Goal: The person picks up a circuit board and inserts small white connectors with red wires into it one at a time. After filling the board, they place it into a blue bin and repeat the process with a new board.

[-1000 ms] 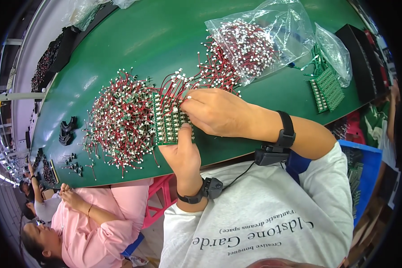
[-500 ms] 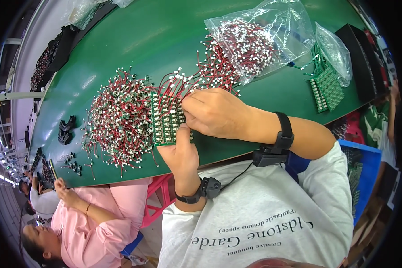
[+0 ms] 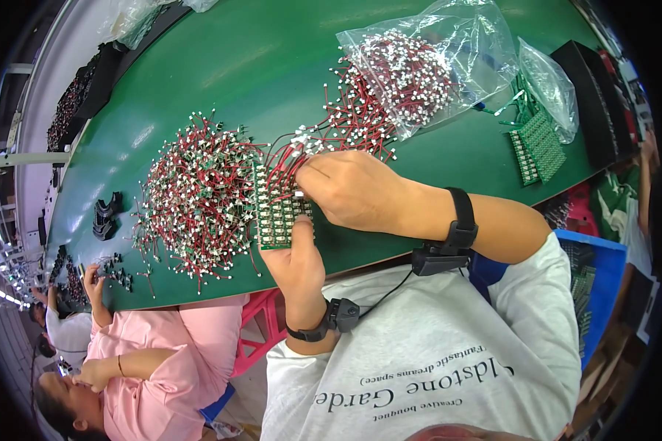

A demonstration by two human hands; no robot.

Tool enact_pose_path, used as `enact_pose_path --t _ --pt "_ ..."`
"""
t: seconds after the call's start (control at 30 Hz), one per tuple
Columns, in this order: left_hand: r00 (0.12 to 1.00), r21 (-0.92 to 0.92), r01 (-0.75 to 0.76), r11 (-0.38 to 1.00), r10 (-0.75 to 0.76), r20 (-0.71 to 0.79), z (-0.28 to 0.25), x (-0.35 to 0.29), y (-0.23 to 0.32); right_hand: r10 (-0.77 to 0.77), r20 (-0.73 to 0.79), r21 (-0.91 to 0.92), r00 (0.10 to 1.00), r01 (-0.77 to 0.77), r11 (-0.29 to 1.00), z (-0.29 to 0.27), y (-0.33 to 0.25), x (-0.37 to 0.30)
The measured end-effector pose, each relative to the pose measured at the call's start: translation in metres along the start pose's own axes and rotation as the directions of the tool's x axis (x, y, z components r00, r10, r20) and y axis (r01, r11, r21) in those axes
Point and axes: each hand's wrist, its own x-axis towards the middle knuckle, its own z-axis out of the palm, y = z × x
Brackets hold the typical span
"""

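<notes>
My left hand (image 3: 300, 268) grips the near edge of a green circuit board panel (image 3: 276, 220), thumb on top, fingers hidden beneath. Rows of small white and metallic parts cover the panel. Over its far right part, my right hand (image 3: 353, 187) is closed in a pinch on a wire lead; a white connector (image 3: 299, 194) shows just below the fingertips. Red wire leads (image 3: 279, 176) with white plugs arch over the panel's far end. Left of the panel, touching or nearly touching it, lies a large heap of small boards with red wires (image 3: 198, 198).
Beyond my right hand, a clear plastic bag (image 3: 478, 59) spills wire leads (image 3: 408, 81) onto the green table (image 3: 272, 59). More green panels (image 3: 541, 151) and a black box (image 3: 592, 103) are at right. A blue bin (image 3: 603, 294) stands beside me. A co-worker in pink (image 3: 154, 353) sits at left.
The panel has shifted slightly nearer and tilted a little. My right hand moved slightly left, and the red leads now lie lower across the panel. The co-worker's hands moved apart, one toward the face.
</notes>
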Motion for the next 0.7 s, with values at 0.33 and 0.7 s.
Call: enact_pose_path --t 0.33,0.7 --pt "0.978 -0.180 -0.068 0.981 0.030 -0.206 -0.023 0.022 0.014 0.183 -0.031 -0.080 0.983 -0.185 0.979 -0.017 0.057 0.022" --pt "0.988 -0.205 -0.070 0.976 0.039 -0.152 -0.026 0.020 0.005 0.168 -0.079 -0.113 0.983 -0.176 0.978 -0.026 0.073 0.025"
